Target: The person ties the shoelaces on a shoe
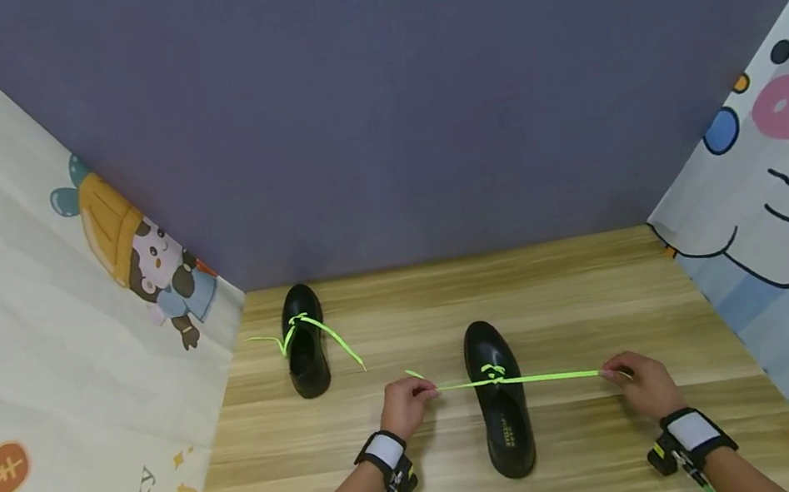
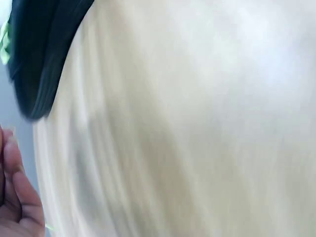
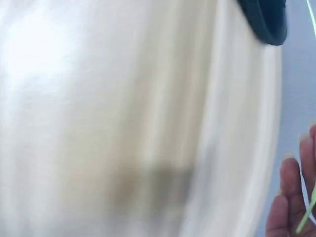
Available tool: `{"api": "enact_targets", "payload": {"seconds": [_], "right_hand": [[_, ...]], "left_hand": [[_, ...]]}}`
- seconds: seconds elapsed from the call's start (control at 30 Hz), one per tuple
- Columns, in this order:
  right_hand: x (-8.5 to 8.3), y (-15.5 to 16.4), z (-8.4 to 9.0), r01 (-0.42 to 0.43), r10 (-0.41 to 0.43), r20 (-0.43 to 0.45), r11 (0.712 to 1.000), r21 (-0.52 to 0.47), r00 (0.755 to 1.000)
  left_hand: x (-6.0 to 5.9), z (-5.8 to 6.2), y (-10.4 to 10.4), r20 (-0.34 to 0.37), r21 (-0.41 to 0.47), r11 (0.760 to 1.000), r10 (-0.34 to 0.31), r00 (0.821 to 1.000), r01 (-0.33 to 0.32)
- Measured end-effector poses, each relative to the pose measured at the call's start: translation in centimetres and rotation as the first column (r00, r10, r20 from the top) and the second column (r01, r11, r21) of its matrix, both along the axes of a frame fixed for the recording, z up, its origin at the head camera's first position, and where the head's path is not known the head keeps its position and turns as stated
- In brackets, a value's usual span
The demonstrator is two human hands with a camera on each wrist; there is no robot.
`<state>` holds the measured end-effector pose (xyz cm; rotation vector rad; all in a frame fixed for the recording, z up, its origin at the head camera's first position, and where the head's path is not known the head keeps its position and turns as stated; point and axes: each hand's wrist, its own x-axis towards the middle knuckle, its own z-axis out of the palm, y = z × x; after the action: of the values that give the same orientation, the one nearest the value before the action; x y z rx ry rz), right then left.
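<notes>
A black leather shoe lies on the wooden surface, toe away from me, with a neon-green shoelace knotted over its tongue. To its left my left hand pinches one lace end, and a short tail sticks out past the fingers. On the other side my right hand pinches the opposite end. Both lace halves run straight and nearly level between the hands and the knot. Part of the shoe shows in the left wrist view, blurred. In the right wrist view a lace tail hangs by the fingers.
A second black shoe stands farther back on the left, its green laces spread loose to both sides. The wooden surface meets a grey-blue panel at the back. Printed cloths flank both sides.
</notes>
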<state>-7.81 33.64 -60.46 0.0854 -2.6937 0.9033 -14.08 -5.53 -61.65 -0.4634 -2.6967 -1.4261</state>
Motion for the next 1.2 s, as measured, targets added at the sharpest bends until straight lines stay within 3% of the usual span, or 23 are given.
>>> {"api": "enact_targets", "payload": {"seconds": [0.27,0.43,0.57,0.67,0.77,0.83,0.97,1.2], "right_hand": [[0.3,0.3,-0.1,0.003,0.0,0.111,1.0,-0.023,0.994],[-0.1,-0.3,0.1,-0.07,0.072,0.12,0.997,-0.026,0.99],[-0.9,-2.0,0.2,-0.154,0.156,0.082,0.988,-0.031,0.984],[-1.7,-4.1,0.5,-0.207,0.213,0.099,0.976,-0.066,0.972],[-2.6,-6.1,0.7,-0.283,0.304,0.165,0.949,-0.142,0.938],[-3.3,-7.3,0.7,-0.312,0.364,0.23,0.921,-0.233,0.902],[-4.0,-8.8,0.6,-0.341,0.452,0.313,0.873,-0.348,0.836],[-4.0,-9.1,0.3,-0.376,0.516,0.376,0.842,-0.386,0.769]], "left_hand": [[0.0,-0.1,-0.5,0.014,-0.01,1.0,-0.015,1.0,0.015],[-0.1,0.2,-0.7,0.075,0.016,0.995,-0.094,0.993,0.093],[-0.4,0.8,-0.1,0.05,-0.088,0.986,-0.136,0.989,0.14],[-0.7,1.6,1.3,0.033,-0.175,0.965,-0.194,0.98,0.197],[-1.0,2.2,3.1,-0.002,-0.254,0.929,-0.279,0.96,0.27],[-1.2,2.4,4.3,-0.028,-0.31,0.901,-0.327,0.945,0.303],[-1.6,2.5,5.9,-0.063,-0.405,0.857,-0.373,0.926,0.318],[-1.3,2.7,6.3,-0.034,-0.427,0.846,-0.369,0.929,0.32]]}}
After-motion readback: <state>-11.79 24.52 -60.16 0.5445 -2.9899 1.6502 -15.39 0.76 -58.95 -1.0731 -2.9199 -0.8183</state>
